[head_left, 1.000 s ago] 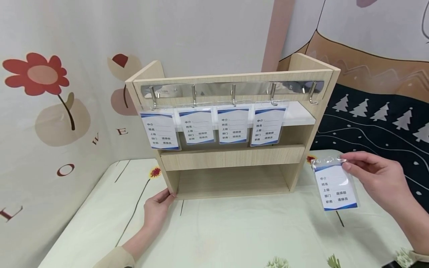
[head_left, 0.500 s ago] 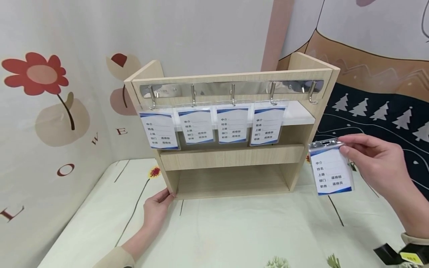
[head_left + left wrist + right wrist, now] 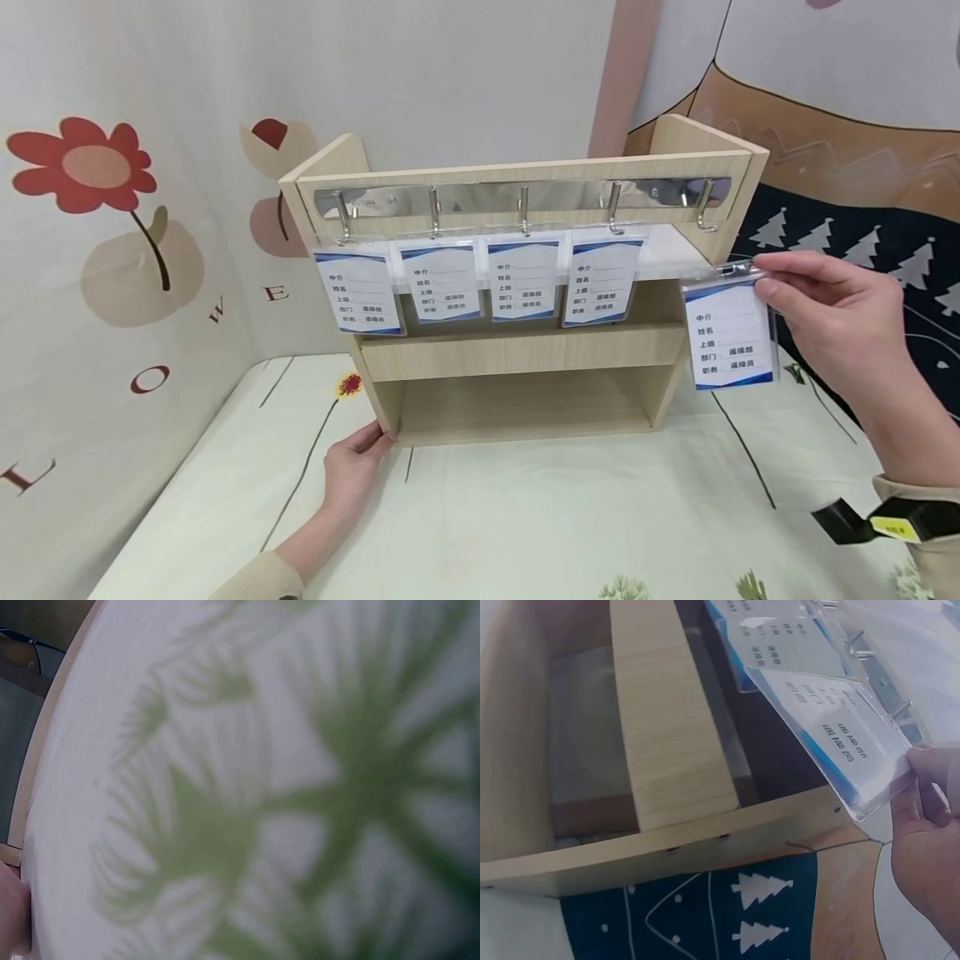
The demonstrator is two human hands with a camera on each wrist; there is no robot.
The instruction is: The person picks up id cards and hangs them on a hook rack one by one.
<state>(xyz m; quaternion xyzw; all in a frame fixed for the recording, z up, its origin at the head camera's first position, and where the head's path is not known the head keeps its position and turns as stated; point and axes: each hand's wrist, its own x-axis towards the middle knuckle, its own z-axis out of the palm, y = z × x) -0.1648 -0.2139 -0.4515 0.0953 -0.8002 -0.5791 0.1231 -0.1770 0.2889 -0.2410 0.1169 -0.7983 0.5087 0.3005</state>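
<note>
My right hand [image 3: 825,325] pinches the top corner of a clear badge holder [image 3: 727,333] with a blue and white card, held up just below the bare rightmost hook [image 3: 703,208] of a wooden shelf unit [image 3: 517,350]. The right wrist view shows the badge holder [image 3: 840,735] tilted beside the shelf, with fingertips [image 3: 930,780] on its edge. Several like badges [image 3: 480,279] hang from the other hooks on the metal rail [image 3: 517,198]. At the shelf's lower left corner my left hand [image 3: 352,467] rests against the wood. The left wrist view gives only a blurred green-printed cloth [image 3: 285,795].
The shelf stands on a table covered by a pale cloth with plant prints [image 3: 540,517]. Patterned fabric hangs behind: a red flower [image 3: 82,167] on the left, dark cloth with white trees [image 3: 855,250] on the right. A wrist strap [image 3: 885,517] shows at lower right.
My right hand has lifted the badge holder from near the table up and slightly left, to just under the rightmost hook. My left hand has stayed at the shelf's corner.
</note>
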